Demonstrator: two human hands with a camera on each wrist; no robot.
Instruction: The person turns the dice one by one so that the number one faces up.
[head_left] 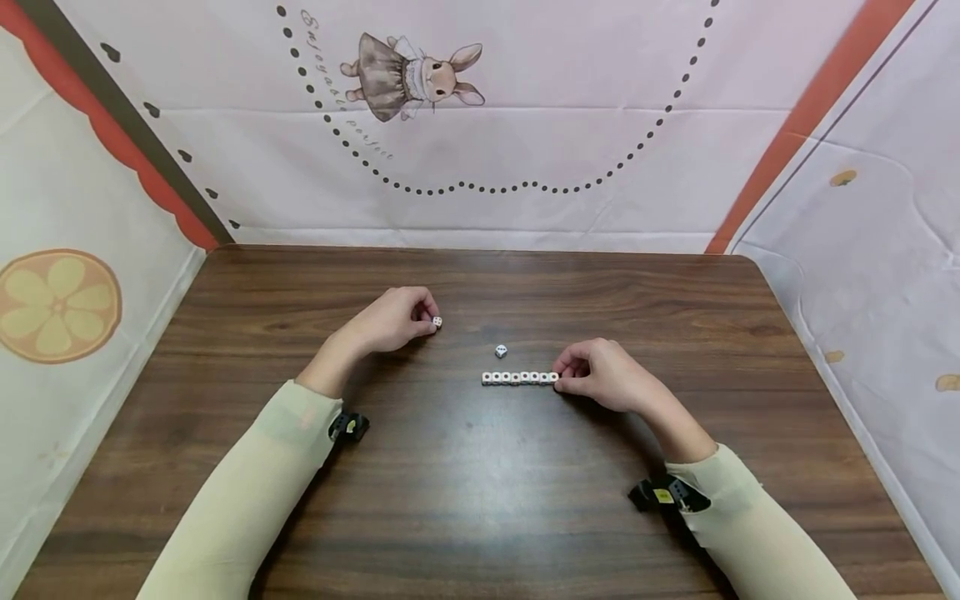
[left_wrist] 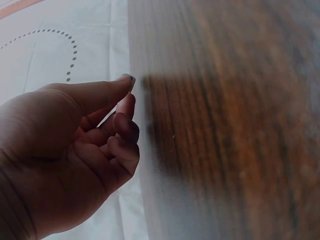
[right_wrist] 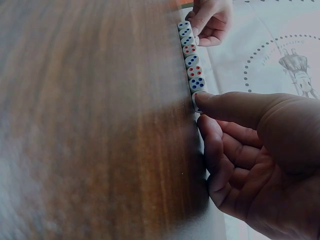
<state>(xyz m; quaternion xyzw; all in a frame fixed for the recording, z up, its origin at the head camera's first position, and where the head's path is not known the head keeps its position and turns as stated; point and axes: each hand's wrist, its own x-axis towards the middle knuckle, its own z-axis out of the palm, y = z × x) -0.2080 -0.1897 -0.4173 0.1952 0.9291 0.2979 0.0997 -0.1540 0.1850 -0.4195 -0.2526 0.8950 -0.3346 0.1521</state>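
Observation:
Several white dice form a straight row (head_left: 515,378) on the wooden table, sides touching, each with one large red dot on top. At the row's right end, my right hand (head_left: 611,375) pinches the last die (right_wrist: 196,103) between thumb and fingers; the thumb covers part of it. My left hand (head_left: 390,321), off to the left and farther back, holds a single die (head_left: 437,322) between thumb and index fingertip. Only a sliver of that die shows in the left wrist view. Between the hands, just behind the row, lies one loose die (head_left: 501,352).
The brown wood-grain table (head_left: 465,500) extends around both hands. A pale printed cloth (head_left: 525,150) with a rabbit figure hangs behind its back edge, and similar cloth stands along the left and right sides. Each wrist carries a black strapped camera (head_left: 349,427).

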